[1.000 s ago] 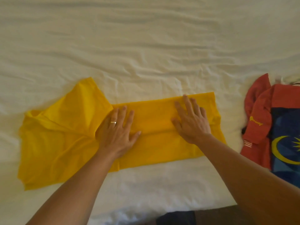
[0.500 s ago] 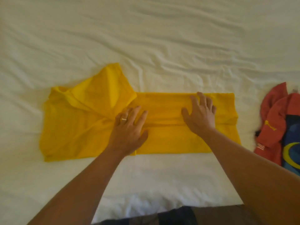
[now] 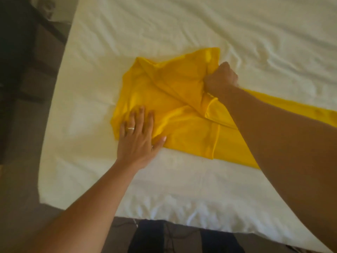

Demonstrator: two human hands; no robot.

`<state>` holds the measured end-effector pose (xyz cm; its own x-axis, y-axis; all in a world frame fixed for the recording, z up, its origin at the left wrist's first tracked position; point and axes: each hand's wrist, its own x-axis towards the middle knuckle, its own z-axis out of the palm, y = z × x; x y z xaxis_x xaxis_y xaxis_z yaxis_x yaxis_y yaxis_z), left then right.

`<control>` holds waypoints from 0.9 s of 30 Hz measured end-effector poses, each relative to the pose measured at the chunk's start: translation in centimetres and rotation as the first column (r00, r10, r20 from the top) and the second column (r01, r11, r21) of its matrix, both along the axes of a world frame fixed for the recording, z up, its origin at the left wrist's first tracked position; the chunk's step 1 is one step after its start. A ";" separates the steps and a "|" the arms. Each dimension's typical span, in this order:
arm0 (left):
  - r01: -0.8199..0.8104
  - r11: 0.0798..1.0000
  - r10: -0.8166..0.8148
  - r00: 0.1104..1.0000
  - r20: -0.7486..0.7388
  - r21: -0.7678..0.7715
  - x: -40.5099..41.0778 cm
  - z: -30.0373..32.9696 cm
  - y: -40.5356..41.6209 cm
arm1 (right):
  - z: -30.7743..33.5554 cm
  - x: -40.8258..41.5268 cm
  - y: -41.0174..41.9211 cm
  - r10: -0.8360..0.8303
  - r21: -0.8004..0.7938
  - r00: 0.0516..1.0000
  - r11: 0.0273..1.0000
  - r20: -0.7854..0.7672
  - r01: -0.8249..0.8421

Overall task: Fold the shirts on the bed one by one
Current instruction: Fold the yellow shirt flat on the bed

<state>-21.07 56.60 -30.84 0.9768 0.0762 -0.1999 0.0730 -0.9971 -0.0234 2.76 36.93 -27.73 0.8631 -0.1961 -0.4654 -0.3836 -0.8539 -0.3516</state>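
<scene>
Gripping a bunch of cloth, the fingers of the right hand [image 3: 220, 79] are curled into a tight fist on the bright yellow, smooth cloth shirt [image 3: 175, 106]. The fist sits at the far side of the shirt, next to the short sleeve that sticks up and away toward the middle of the bed. The cloth under the fist is pulled into long creases that run down toward the near left corner.

The fingers of the left hand [image 3: 138, 136] are straight and spread out. They lie flat on the near left corner of the shirt and press it down. The thumb points to the right along the shirt's near edge. A thin silver ring [image 3: 131, 128] is on one finger of this hand.

The right arm crosses over the right part of the shirt and hides some of it. A long strip of yellow cloth runs out to the right edge of the view.

The shirt lies on the wide bed with a wrinkled white sheet [image 3: 200, 24], near the bed's left side. Past that side is a dim brown floor [image 3: 21, 161] with dark shapes too blurry to tell.
</scene>
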 end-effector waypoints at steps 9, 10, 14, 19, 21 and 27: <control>-0.234 0.834 0.315 0.945 0.084 -0.500 1.5 3.7 -1.2 | 6.4 -6.3 2.1 0.373 -0.085 0.723 0.912 0.582 -0.402; -0.355 0.614 0.473 0.880 -0.030 -0.705 2.3 4.7 -1.2 | 6.9 -8.1 2.2 0.405 -0.066 0.660 0.878 0.633 -0.475; -0.651 -0.564 0.306 0.406 -0.861 -0.508 4.3 7.9 0.6 | 7.6 -16.4 2.0 0.667 0.061 0.488 0.555 0.563 -0.830; -0.729 -0.535 0.127 0.429 -0.894 -0.426 3.1 7.8 2.7 | 6.0 -22.3 1.8 0.084 0.597 0.994 0.794 0.073 -0.111; -0.763 -0.384 0.270 0.445 -0.854 -0.519 3.0 7.7 2.5 | 4.4 -22.1 1.9 -0.264 0.464 0.963 0.846 -0.061 0.261; -0.778 -0.362 0.320 0.413 -0.853 -0.513 1.3 8.3 1.7 | 1.8 -20.3 2.4 -0.399 0.380 0.870 0.786 -0.290 0.487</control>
